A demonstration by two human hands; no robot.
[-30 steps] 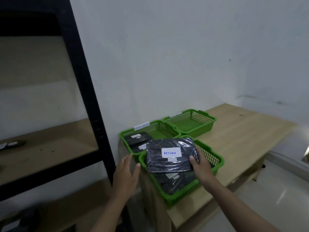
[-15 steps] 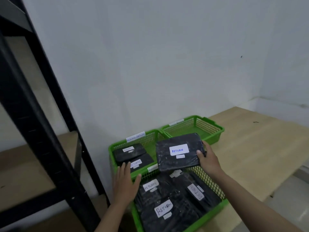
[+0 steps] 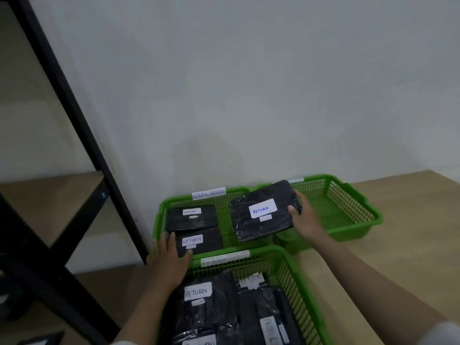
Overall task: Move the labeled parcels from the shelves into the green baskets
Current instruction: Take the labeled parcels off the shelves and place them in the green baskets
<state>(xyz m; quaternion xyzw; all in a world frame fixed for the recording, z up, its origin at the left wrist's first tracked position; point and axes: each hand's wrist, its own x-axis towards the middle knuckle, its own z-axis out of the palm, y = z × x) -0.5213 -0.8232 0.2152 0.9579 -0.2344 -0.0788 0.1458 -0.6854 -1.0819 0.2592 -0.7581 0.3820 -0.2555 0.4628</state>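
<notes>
**Sorting a "RETURN" parcel into a green basket**

The right hand [image 3: 305, 220] is gripping a black parcel [image 3: 263, 210] by its right edge, label facing up so it stays readable, and holding it above the basket [image 3: 174, 200] tagged "RETURN OVERDUE". The left hand [image 3: 169, 257], fingers spread and empty, is resting at that basket's near corner, probably steadying it. Just below both hands, the near basket [image 3: 293, 275] is holding further parcels

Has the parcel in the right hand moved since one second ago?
Yes. The held parcel went away from the near basket, toward the wall, and now hangs over the middle basket.
</notes>
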